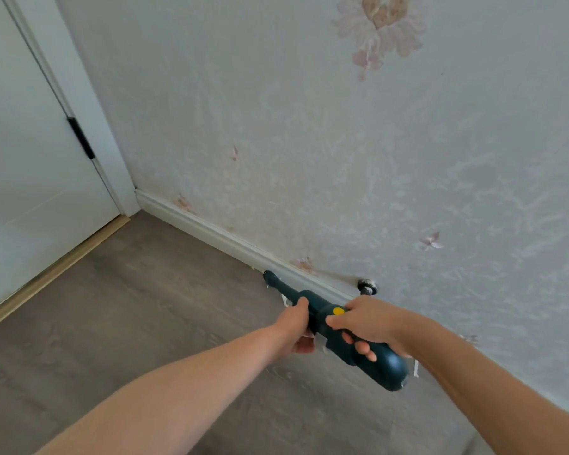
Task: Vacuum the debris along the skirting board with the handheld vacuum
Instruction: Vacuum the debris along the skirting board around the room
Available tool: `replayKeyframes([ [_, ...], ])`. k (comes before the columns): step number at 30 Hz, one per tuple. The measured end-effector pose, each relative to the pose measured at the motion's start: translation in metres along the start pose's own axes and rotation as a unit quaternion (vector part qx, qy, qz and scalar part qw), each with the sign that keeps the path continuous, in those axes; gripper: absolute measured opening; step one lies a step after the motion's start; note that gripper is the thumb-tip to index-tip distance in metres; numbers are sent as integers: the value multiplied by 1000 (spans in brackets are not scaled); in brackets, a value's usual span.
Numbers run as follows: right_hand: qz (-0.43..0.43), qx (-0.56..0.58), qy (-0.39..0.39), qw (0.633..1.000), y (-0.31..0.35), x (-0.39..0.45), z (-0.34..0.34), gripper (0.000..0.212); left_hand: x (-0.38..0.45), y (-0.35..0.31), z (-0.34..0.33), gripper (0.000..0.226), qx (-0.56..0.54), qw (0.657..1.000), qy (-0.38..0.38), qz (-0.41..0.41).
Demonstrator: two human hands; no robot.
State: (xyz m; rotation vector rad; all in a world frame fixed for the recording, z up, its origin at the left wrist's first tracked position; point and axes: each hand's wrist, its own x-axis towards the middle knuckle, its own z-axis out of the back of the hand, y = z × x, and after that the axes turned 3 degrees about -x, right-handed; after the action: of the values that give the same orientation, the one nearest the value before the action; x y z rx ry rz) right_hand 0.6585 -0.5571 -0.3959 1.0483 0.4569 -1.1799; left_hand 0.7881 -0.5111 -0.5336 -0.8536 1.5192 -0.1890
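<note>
At the far left stood a white door (30,152) with a black hinge (81,137), and the grey wooden floor (128,307) spread out below it. The white skirting board (211,231) ran from the corner down to the right, under the flowered wallpaper (342,142). The left hand (298,326) was closed around the front part of the dark green handheld vacuum (349,333), just behind its narrow nozzle. The vacuum lay between both hands, low over the floor and close beside the skirting board. Its long axis ran nearly parallel to the board, and the brush tip (270,277) pointed up-left, touching the foot of the board. Small white bits of debris (284,300) lay near the nozzle. The right hand (372,326) gripped the body near the yellow button (338,311), its fingers wrapped under. A round metal door stopper (368,286) sat on the wall just above.
</note>
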Motion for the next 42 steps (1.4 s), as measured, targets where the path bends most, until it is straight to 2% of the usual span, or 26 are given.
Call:
replayKeyframes([
  [3,-8,14,6,1000,16,13,-10,36,0,-3,15,46,-29,999,-3,17],
  [11,7,53,17,998,63,55,-47,37,22,-13,74,45,-51,994,-99,-9],
  [15,42,-3,0,999,54,38,-35,31,27,-8,58,52,-69,994,-84,-21],
  [18,75,-17,-24,997,39,18,-17,27,25,-11,40,59,-86,988,-104,-70],
  [24,83,-22,-34,996,49,8,-10,29,10,-27,35,50,-90,981,-136,-106],
  [35,4,-63,-27,998,8,-47,31,29,-6,-19,-26,57,-2,998,50,-47],
  [38,4,-57,-27,998,4,-50,33,28,0,-15,-29,55,-3,997,53,-47],
  [42,21,-60,-27,998,18,-37,24,34,7,-14,-14,53,-39,997,11,-73],
])
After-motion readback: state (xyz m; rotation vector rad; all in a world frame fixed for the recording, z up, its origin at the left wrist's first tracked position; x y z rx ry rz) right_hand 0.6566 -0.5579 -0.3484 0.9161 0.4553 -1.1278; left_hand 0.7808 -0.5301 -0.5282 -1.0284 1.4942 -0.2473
